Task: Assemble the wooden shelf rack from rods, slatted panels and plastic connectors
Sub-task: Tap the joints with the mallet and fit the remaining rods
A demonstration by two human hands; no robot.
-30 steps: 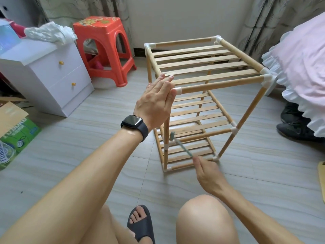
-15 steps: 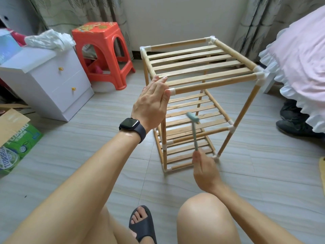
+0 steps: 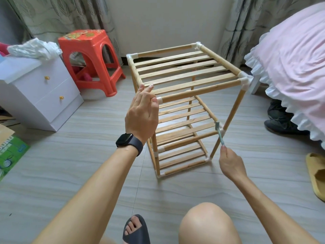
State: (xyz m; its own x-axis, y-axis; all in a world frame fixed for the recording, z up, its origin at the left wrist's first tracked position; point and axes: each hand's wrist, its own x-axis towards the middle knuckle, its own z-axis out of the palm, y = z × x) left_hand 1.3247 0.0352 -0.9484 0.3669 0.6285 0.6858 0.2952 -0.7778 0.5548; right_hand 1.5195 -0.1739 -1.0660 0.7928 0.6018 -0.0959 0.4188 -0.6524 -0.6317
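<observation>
The wooden shelf rack (image 3: 184, 74) stands upright on the tiled floor, three slatted tiers joined by white plastic connectors. My left hand (image 3: 141, 114), with a dark watch on its wrist, presses straight fingers against the top front-left corner connector (image 3: 159, 100). My right hand (image 3: 231, 164) grips the handle of a small grey-green hammer (image 3: 219, 133). The hammer's head sits at the middle-tier front-right connector (image 3: 222, 131).
A white drawer cabinet (image 3: 40, 92) stands at the left with a crumpled white bag on top. A red plastic stool (image 3: 89, 60) is behind it. A pink frilled bed (image 3: 290, 67) fills the right. A green box (image 3: 10, 155), black shoes (image 3: 281, 120), a yellow slipper (image 3: 316, 175).
My right hand has swung the hammer from the rack's front left side across to the front-right middle connector. The left hand stays on the top corner.
</observation>
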